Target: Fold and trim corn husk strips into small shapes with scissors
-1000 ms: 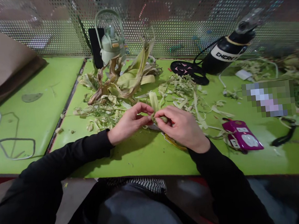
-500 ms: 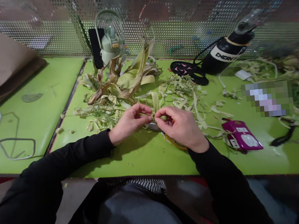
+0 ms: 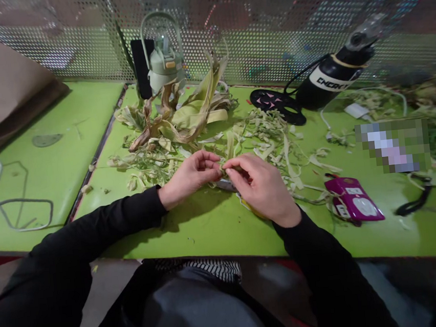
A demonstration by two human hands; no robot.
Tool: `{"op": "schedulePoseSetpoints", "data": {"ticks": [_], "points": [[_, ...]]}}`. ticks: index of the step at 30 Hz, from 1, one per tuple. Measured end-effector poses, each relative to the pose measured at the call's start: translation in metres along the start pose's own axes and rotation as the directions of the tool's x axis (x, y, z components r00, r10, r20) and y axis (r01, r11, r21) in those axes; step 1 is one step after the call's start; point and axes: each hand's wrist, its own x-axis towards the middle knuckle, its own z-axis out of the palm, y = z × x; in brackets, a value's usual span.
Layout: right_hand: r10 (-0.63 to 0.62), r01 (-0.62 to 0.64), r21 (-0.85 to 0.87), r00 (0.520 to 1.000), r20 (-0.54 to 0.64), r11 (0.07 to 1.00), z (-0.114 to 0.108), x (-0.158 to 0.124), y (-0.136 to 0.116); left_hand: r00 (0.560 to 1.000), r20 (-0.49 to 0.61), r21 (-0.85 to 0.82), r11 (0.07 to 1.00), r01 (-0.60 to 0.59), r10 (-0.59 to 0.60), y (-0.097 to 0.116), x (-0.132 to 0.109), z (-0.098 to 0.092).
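Note:
My left hand (image 3: 192,179) and my right hand (image 3: 263,184) meet over the green table, fingertips nearly touching. Both are closed in a pinch on a pale green corn husk strip (image 3: 230,144), whose free end stands up behind the fingers. The part between the fingertips is small and mostly hidden. Below the hands lies a tool with a grey metal blade (image 3: 225,185) and a yellow handle (image 3: 255,210), partly covered by my right hand. Just beyond the hands is a heap of dry corn husks (image 3: 198,115), with shredded husk strips (image 3: 266,125) around it.
A light green bottle (image 3: 164,68) and a dark phone (image 3: 143,70) stand at the back. A black bottle (image 3: 324,84), a black perforated disc (image 3: 274,106) and a purple device (image 3: 354,199) are on the right. Brown paper (image 3: 5,76) and a bent wire (image 3: 25,202) lie left.
My right hand has shifted slightly and turned at the fingertips. The upright husk strip now leans more to the right. My left hand stays in almost the same place.

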Motion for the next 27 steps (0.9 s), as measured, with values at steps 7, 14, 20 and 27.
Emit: {"op": "schedulePoseSetpoints", "data": {"ticks": [7,14,20,27], "points": [[0.076,-0.077,-0.020,0.996,-0.053,0.997,0.0002,-0.0009,0.0008,1.000,0.023,-0.038,0.999,-0.020,0.021,-0.0004,-0.0003,0.0015],[0.049,-0.049,-0.015,0.999,0.004,0.999,-0.0030,-0.0011,0.0031,0.995,0.008,0.025,0.995,-0.098,0.098,0.0028,-0.0040,0.0024],[0.059,-0.061,0.042,0.997,0.048,0.997,-0.0001,-0.0017,-0.0002,0.986,0.066,0.128,0.978,-0.163,0.156,0.0027,-0.0058,0.0021],[0.240,-0.238,0.049,0.970,-0.042,0.970,0.0002,-0.0001,-0.0033,0.979,0.118,0.134,0.975,-0.179,0.164,-0.0006,-0.0040,0.0017]]}}
